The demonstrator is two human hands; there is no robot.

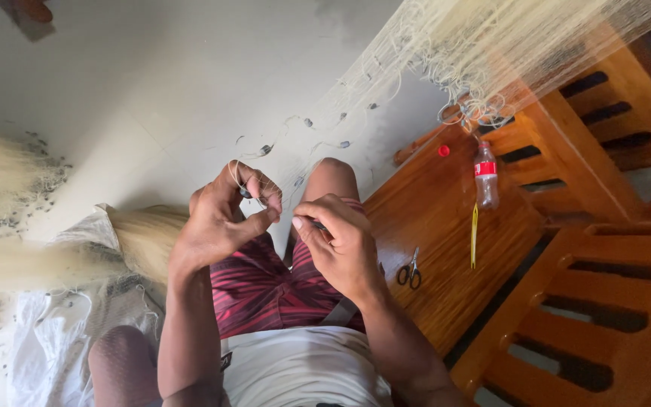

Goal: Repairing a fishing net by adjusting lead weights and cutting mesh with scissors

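Head view, the only one I have: I look down on a seated person's lap, red striped shorts (258, 290) and pale shirt, both hands raised over the knees. Left hand (220, 222) is curled, thumb and forefinger pinched on a thin pale line with a small dark weight (246, 193) at the fingertips; line loops over the top of the forefinger. Right hand (340, 245) is clenched around a slim dark tool, only its tip showing by the thumb; I cannot tell what kind. The two hands sit just beside each other, nearly touching. The fishing net (491, 45) hangs from top right, fine cream mesh, tangled loops along its lower edge, and a run of small dark weights (308, 121) trails down from it toward the hands. A large bundle of the same net (9, 218) lies on the floor at left, over a white sack (47, 339), weights scattered through it. My judgement: edge work is well in progress, a good stretch already weighted, hanging part left to do; how much I cannot say. Wooden bench (431, 241) to the right carries scissors (411, 271), a yellow netting needle (474, 234), a plastic bottle (485, 177) and a red cap (444, 150), all well apart from the hands.
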